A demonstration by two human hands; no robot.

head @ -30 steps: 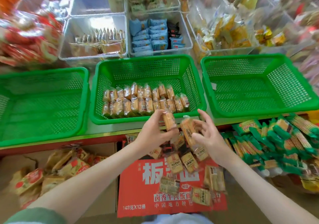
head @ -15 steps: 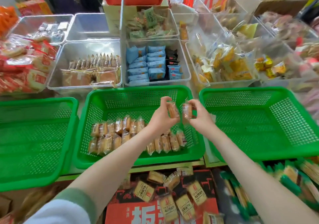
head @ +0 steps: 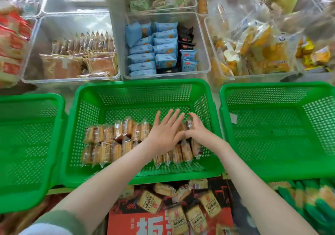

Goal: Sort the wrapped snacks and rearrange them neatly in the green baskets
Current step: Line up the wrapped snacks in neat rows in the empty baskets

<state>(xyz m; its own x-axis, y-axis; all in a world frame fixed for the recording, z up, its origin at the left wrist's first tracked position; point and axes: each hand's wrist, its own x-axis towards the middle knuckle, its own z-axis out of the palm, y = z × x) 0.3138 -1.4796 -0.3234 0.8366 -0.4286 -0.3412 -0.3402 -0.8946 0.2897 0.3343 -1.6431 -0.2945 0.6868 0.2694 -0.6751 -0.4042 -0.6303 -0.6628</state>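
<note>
Right, head view only. The middle green perforated plastic basket (head: pixel 141 83) holds the clear-wrapped golden-brown snack packets (head: pixel 108 133). They stand on edge in two rows, side by side, in the near half of the basket floor. On-edge stacking probably fits more per row and keeps the faces lined up.

Left hand (head: pixel 164 135): fingers straight and spread, palm down on the right end of the back row. It reads as a brace, keeping the standing packets from toppling while the row end is worked.

Right hand (head: pixel 197 132): fingers curled, pinching the end packet (head: pixel 189 125) at the right end of the back row. The two hands touch at the thumbs. Judged step: seating that packet upright against the row. The hand hides its base, so can't tell if it's fully down. The basket's right wall is near, so that row looks almost full.

The left green basket (head: pixel 30 97) and right green basket (head: pixel 272 87) flank the middle one.

Below the shelf edge, loose packets of the same snack (head: pixel 150 201) lie jumbled on a red printed cardboard carton (head: pixel 126 222). That's the supply pile, so the sort is judged partway done.

Behind the baskets, a clear plastic bin (head: pixel 204 40) holds pale blue wrapped packets (head: pixel 154 49).
</note>
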